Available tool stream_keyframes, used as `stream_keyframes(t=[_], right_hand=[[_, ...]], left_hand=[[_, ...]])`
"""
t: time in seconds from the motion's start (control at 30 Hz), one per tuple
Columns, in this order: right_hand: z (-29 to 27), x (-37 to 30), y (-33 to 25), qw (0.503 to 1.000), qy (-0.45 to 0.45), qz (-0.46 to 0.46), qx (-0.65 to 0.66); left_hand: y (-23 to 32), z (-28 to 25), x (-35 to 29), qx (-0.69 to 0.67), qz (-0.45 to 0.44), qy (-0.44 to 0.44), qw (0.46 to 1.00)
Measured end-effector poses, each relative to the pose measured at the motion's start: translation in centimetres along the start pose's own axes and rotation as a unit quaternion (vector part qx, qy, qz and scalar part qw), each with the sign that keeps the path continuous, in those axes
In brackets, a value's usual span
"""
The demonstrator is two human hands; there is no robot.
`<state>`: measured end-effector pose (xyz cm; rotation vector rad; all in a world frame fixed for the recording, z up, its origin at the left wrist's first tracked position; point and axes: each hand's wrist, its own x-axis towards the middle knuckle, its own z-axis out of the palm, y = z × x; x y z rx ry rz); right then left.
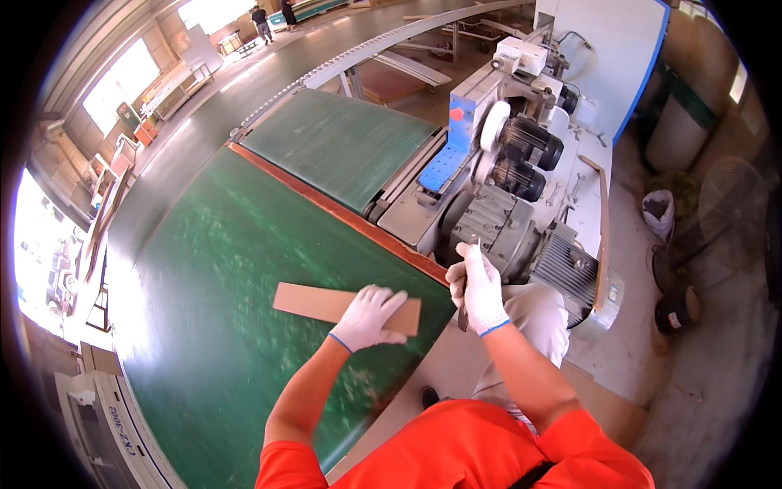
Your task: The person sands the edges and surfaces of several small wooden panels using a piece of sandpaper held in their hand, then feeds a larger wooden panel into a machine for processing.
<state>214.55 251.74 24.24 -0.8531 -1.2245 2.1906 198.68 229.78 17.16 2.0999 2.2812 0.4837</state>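
Observation:
Both of my hands wear white gloves with blue cuffs. My left hand lies across a flat brown strip of board, thumb and fingers spread over its surface. The strip rests on the green conveyor belt, near the belt's right edge. To the right of the belt, my right hand is closed around a slim, dark metal hand tool. Its ends show above and below my fingers; its exact kind is unclear. Next to that hand is a grey gear motor.
A red-brown edge strip divides the belt from a second green belt. Beyond my right hand stand a blue bracket, black motors and a finned motor. A roller conveyor curves behind. Two people stand far off.

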Motion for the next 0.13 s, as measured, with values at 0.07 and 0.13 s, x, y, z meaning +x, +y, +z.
stream_keyframes(t=[0.07,0.13], right_hand=[[-0.4,0.3,-0.8,1.0,0.002,0.005,0.006],[-0.7,0.6,-1.3,1.0,-0.002,0.019,-0.003]], left_hand=[[0.2,2.3,-2.7,0.028,-0.017,-0.012,0.999],[1.2,3.2,-3.1,0.073,-0.117,0.003,0.99]])
